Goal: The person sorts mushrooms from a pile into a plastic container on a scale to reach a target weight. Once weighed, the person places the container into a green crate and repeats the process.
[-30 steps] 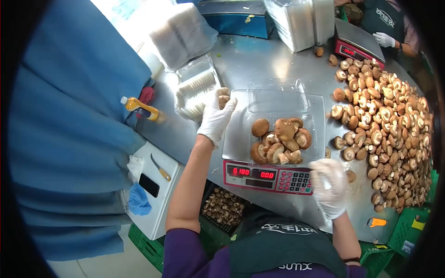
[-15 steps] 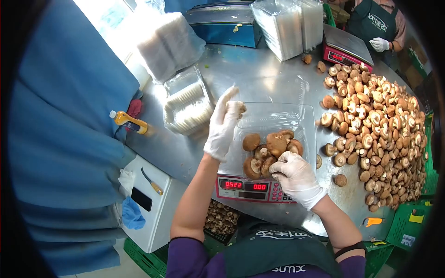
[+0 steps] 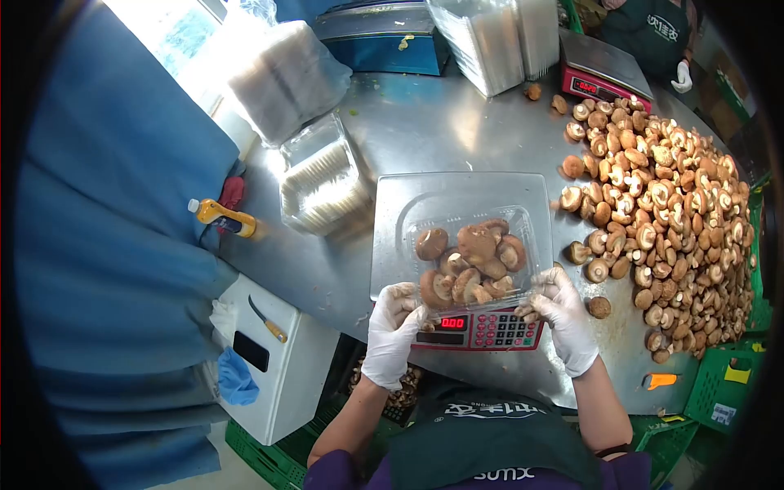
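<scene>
A clear plastic box (image 3: 527, 237) holding several brown mushrooms (image 3: 477, 245) is over the plate of a red scale (image 3: 382, 196), its lid folded down over them. My left hand (image 3: 395, 331), in a white glove, pinches the box's near left corner. The near right corner is between the fingers of my right hand (image 3: 562, 314), also gloved. The box's near edge covers part of the scale's display; "0.00" shows in red.
A large mushroom pile (image 3: 670, 220) lies at right. Stacked clear trays (image 3: 327, 184), a juice bottle (image 3: 222, 217), a second scale (image 3: 604, 65) and an orange cutter (image 3: 660, 380) lie around. A co-worker's gloved hand (image 3: 682, 77) shows at upper right. A knife (image 3: 268, 319) rests on a white box.
The raised lid has come down over the mushrooms. My left hand moved down to the near left corner, my right hand right to the other corner. The co-worker's hand shifted slightly.
</scene>
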A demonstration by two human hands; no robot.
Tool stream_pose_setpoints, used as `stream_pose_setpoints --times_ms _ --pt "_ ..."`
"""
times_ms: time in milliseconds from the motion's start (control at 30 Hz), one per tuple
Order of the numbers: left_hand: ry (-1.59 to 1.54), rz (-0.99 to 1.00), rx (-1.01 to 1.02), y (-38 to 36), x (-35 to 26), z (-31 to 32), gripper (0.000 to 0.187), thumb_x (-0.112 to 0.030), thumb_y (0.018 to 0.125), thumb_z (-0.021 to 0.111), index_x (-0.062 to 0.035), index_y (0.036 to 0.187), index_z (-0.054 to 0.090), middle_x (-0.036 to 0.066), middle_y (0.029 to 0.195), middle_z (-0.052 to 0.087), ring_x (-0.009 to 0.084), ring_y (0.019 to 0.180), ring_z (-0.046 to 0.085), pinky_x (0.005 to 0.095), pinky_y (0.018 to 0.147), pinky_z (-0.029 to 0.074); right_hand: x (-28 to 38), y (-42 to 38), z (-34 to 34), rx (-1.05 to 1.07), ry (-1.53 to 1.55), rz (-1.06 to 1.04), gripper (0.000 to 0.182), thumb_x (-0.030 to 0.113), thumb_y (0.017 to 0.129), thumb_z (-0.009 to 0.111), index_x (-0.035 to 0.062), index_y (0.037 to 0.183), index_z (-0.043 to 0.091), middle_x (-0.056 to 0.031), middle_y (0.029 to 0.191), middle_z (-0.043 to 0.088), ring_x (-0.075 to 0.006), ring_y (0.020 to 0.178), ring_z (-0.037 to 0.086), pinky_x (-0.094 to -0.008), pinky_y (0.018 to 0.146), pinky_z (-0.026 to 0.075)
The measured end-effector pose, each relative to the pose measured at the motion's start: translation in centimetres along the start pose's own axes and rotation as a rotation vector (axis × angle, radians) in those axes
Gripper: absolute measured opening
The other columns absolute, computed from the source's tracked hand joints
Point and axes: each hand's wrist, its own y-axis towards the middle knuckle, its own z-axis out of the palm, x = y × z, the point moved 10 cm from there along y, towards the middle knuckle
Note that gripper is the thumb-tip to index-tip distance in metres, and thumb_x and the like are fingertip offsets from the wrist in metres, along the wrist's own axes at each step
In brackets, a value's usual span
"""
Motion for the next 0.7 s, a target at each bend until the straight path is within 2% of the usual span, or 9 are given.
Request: stream_pose_setpoints --times_ms 167,333,367,400,467,533,600,633,700 --pt "-0.105 0.006 0.037 0.8 1.2 -0.2 0.032 0.001 0.095 0.063 0.0004 0.124 0.052 0.004 0.097 0.064 0.0113 0.088 0.064 0.0239 0.077 0.055 -0.8 1.6 -1.2 0.039 0.132 -0.008 0.018 0.002 0.084 0.06 0.0026 0.101 0.055 -0.0124 0.082 0.067 -0.0193 0.072 0.069 -0.0241 0.064 0.05" --pt "-0.007 0.012 0.045 2.5 -1.9 -0.5 0.035 -0.005 0.096 0.066 -0.0019 0.128 0.053 0.005 0.1 0.065 0.0109 0.089 0.063 0.0235 0.072 0.051 0.7 1.0 -1.4 0.037 0.095 0.128 0.022 0.016 0.093 0.067 0.0047 0.11 0.059 -0.012 0.091 0.071 -0.0187 0.08 0.071 -0.0268 0.067 0.051" --pt "0.168 0.136 -0.035 3.6 -4.1 -2.8 0.036 -0.01 0.097 0.066 -0.0046 0.131 0.054 0.004 0.101 0.065 0.01 0.09 0.061 0.0254 0.073 0.051 1.4 1.0 -2.5 0.041 0.045 0.12 0.026 0.021 0.095 0.07 0.0052 0.113 0.06 -0.0114 0.093 0.072 -0.0185 0.083 0.071 -0.0273 0.067 0.051" --pt "0.267 0.256 -0.08 4.0 -8.1 -4.0 0.031 -0.01 0.099 0.064 -0.0055 0.129 0.055 0.001 0.102 0.06 0.0092 0.089 0.057 0.0254 0.081 0.05 2.7 1.1 -4.3 0.026 -0.023 0.012 0.033 0.027 0.095 0.072 0.0062 0.117 0.061 -0.0094 0.095 0.073 -0.0164 0.084 0.07 -0.027 0.069 0.05" --pt "0.455 0.504 -0.272 6.0 -13.7 -8.8 0.021 -0.007 0.1 0.061 -0.0049 0.121 0.06 0.002 0.101 0.06 0.0073 0.088 0.056 0.0231 0.08 0.048 4.3 1.7 -10.0 -0.165 -0.073 -0.076 0.023 0.023 0.097 0.069 0.0076 0.114 0.064 -0.0049 0.095 0.072 -0.0119 0.081 0.066 -0.0253 0.073 0.048" --pt "0.577 0.659 -0.367 8.8 -16.7 -12.2 0.029 -0.008 0.099 0.062 -0.0031 0.128 0.06 0.004 0.106 0.063 0.0102 0.093 0.059 0.0251 0.084 0.05 7.0 1.5 -13.2 -0.315 -0.053 -0.228 0.017 0.019 0.099 0.065 0.0083 0.112 0.064 -0.002 0.092 0.067 -0.0095 0.082 0.06 -0.0248 0.073 0.047" --pt "1.203 0.836 -0.308 11.6 -18.6 -11.1 0.037 -0.01 0.091 0.069 -0.0058 0.127 0.064 0.015 0.117 0.066 0.0299 0.101 0.065 0.0379 0.092 0.051 8.1 2.9 -17.0 -0.361 -0.057 -0.261 0.019 0.023 0.101 0.063 0.0088 0.115 0.063 -0.0018 0.096 0.066 -0.0104 0.084 0.06 -0.0245 0.075 0.046" --pt "1.385 0.981 -0.262 12.4 -17.9 -10.5 0.038 -0.014 0.088 0.072 -0.0075 0.124 0.066 0.016 0.119 0.065 0.0357 0.105 0.062 0.0437 0.095 0.05 8.9 3.6 -16.5 -0.346 -0.084 -0.272 0.022 0.025 0.102 0.062 0.0092 0.117 0.063 -0.0016 0.098 0.066 -0.0105 0.086 0.06 -0.0244 0.077 0.046" --pt "1.54 0.792 -0.081 16.4 -14.8 -12.5 0.028 -0.022 0.087 0.074 -0.0117 0.113 0.074 0.012 0.107 0.069 0.0312 0.103 0.063 0.0415 0.094 0.05 10.3 5.4 -14.3 -0.276 -0.172 -0.257 0.029 0.03 0.101 0.062 0.0101 0.122 0.063 -0.0011 0.103 0.066 -0.0104 0.093 0.06 -0.0254 0.083 0.045"
